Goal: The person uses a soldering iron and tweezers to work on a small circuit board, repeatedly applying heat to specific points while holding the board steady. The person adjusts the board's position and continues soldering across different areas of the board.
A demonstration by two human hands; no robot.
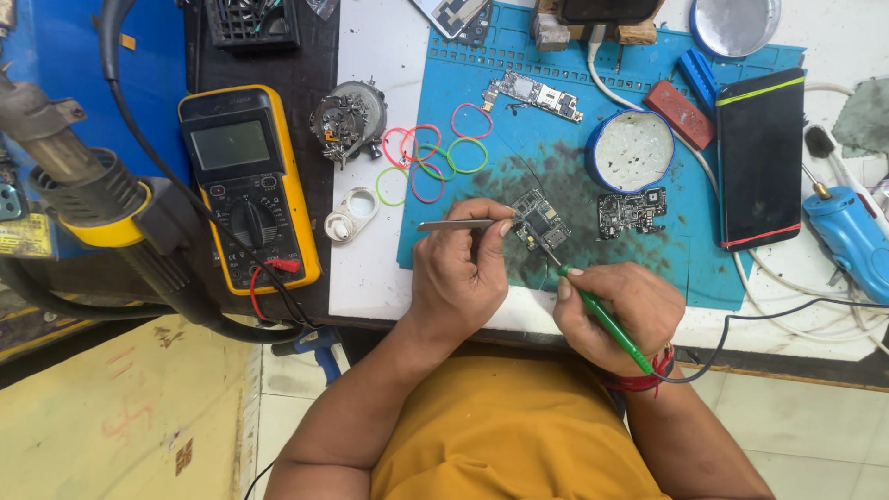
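My left hand [460,270] grips metal tweezers [456,224] and steadies a small phone circuit board [540,220] on the blue work mat [704,268]. My right hand [616,310] holds a green-handled soldering iron [604,318] like a pen. Its thin tip touches the lower edge of that board. A black cable [769,315] runs from the iron off to the right. A second dark circuit board [631,211] lies just right of the first.
A yellow multimeter [246,185] lies at left beside a hot-air gun nozzle [79,176]. Coloured rubber bands [435,153], a round tin [630,151], a long circuit board [532,94], a black phone [761,157] and a blue glue gun [852,236] surround the mat.
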